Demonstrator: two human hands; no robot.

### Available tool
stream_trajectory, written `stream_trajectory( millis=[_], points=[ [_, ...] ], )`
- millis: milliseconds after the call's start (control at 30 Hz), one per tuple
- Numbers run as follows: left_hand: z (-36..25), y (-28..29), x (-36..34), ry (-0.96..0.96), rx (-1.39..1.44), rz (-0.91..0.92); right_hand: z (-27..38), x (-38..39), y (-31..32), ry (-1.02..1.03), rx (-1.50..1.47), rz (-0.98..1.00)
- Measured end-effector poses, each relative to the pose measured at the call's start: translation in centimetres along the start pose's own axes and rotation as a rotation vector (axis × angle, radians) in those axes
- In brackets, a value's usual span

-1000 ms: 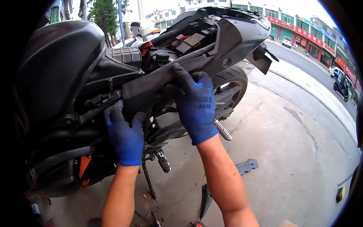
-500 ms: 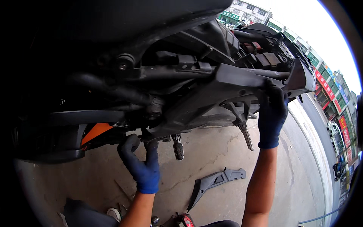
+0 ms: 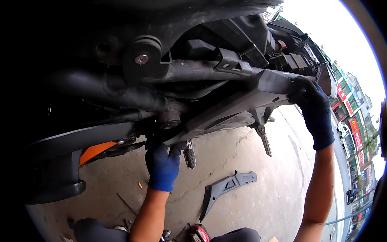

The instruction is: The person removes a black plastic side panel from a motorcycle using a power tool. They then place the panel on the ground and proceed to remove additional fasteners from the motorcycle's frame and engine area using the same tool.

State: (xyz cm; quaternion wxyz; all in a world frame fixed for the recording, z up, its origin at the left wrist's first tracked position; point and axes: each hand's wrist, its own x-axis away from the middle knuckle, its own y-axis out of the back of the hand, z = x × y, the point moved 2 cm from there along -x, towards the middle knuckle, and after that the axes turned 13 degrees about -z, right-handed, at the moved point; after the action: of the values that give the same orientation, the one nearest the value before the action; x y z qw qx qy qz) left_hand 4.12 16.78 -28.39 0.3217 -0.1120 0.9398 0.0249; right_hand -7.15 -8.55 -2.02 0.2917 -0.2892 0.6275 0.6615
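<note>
A long dark grey motorcycle side panel (image 3: 238, 101) lies slantwise along the frame tube (image 3: 193, 71) of a motorcycle. Both my hands wear dark blue work gloves. At the panel's low front end my left hand (image 3: 163, 166) is closed on its tip, with some fingertips hidden behind it. My right hand (image 3: 313, 107) grips the panel's upper rear end, its fingers curled over the edge. Close by my left hand hangs a ridged footpeg (image 3: 189, 155). A second footpeg (image 3: 265, 143) juts down below the panel's middle.
On the concrete floor (image 3: 258, 197) lies a smaller grey trim piece (image 3: 225, 187). A red and black power tool (image 3: 198, 232) rests between my knees. An orange part (image 3: 96, 151) shows at the left. Beyond the motorcycle's rear are a street and shopfronts (image 3: 356, 133).
My view has moved closer to the motorcycle. My right hand has shifted right and now curls over the panel's rear edge. My left hand has closed around the panel's front tip.
</note>
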Motion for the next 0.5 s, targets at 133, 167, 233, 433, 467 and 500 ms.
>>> stream_trajectory(
  millis=[133,167,233,433,467,500],
  points=[
    [1.3,-1.0,1.3,-0.008,0.079,-0.033,-0.5,1.1,0.2,-0.116,-0.108,-0.019],
    [1.6,-0.6,1.2,-0.008,0.071,-0.026,-0.7,0.8,0.3,-0.166,-0.144,0.047],
    [2.0,0.3,1.1,-0.052,-0.052,-0.052,-0.5,0.8,0.1,-0.102,-0.071,0.028],
    [2.6,1.0,0.1,0.004,0.040,-0.083,-0.5,1.5,-1.1,-0.216,-0.046,-0.057],
    [2.3,0.7,-0.2,0.007,0.036,-0.115,-0.5,2.3,-1.7,-0.167,-0.020,-0.211],
    [2.6,0.4,-0.1,0.005,0.054,-0.095,-0.3,3.6,-2.7,-0.120,0.017,-0.371]
  ],
)
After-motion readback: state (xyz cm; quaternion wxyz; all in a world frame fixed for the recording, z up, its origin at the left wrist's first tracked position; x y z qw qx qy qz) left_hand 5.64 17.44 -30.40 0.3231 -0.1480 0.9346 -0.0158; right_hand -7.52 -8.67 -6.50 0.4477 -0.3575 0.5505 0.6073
